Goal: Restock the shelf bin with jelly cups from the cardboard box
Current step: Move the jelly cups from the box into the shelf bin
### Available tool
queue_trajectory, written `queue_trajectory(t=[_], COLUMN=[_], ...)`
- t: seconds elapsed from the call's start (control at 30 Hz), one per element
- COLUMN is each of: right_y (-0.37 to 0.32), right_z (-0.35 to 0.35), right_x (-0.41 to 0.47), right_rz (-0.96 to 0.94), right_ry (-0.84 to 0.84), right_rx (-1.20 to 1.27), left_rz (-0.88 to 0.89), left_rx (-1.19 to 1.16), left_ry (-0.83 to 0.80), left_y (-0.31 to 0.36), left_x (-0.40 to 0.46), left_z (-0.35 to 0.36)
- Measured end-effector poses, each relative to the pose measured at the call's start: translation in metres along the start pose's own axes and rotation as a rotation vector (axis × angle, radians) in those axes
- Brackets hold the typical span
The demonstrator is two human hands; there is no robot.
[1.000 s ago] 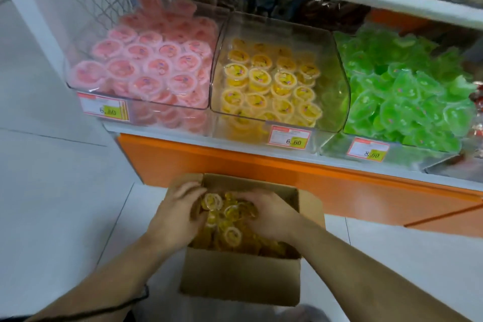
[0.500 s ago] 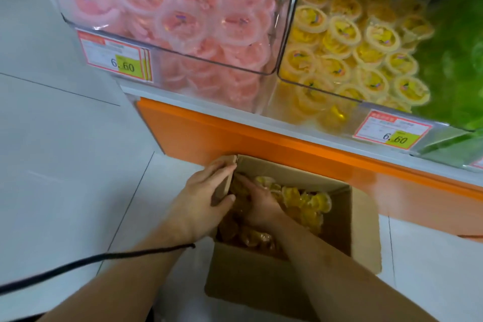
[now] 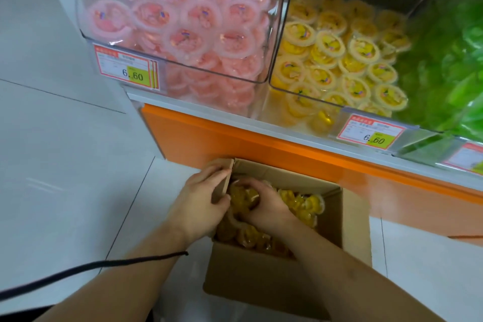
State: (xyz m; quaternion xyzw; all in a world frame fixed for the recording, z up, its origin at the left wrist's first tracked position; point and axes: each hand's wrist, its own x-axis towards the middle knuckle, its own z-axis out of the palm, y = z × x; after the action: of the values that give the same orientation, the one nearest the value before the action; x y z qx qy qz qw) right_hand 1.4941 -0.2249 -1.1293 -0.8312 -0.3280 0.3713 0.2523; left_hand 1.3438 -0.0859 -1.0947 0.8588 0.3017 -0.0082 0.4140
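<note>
hands (image 3: 235, 204) in cardboard box (image 3: 261, 285), jelly cups (image 3: 308, 204)

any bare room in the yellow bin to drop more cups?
Yellow bin: bare at the back, behind the yellow cups; front is packed. Pink bin is heaped. In the box, both the left hand and right hand crowd the near-left corner.

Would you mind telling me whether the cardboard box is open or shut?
Open: the cardboard box has its flaps apart, yellow jelly cups showing inside.

cardboard box (image 3: 264, 287) on floor before shelf bin (image 3: 337, 60), jelly cups (image 3: 305, 204) inside
</note>
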Motion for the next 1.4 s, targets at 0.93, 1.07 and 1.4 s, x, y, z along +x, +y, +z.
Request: queue_trajectory(t=[0.93,1.07,1.4], right_y=[-0.120,-0.116,-0.096], right_z=[-0.244,-0.260,-0.316], right_x=[-0.199,-0.193,-0.175], right_rz=[-0.269,-0.383,-0.380], right_ry=[0.193,0.084,0.609], right_rx=[1.136,1.198,0.894], left_rz=[0.021,0.135,0.334], left_rx=[-0.802,-0.443,-0.042], left_ry=[-0.194,-0.085,0.074], left_y=[0.259,0.282,0.335], left_x=[-0.056,-0.035,0.061], left_z=[-0.120,-0.125,-0.106])
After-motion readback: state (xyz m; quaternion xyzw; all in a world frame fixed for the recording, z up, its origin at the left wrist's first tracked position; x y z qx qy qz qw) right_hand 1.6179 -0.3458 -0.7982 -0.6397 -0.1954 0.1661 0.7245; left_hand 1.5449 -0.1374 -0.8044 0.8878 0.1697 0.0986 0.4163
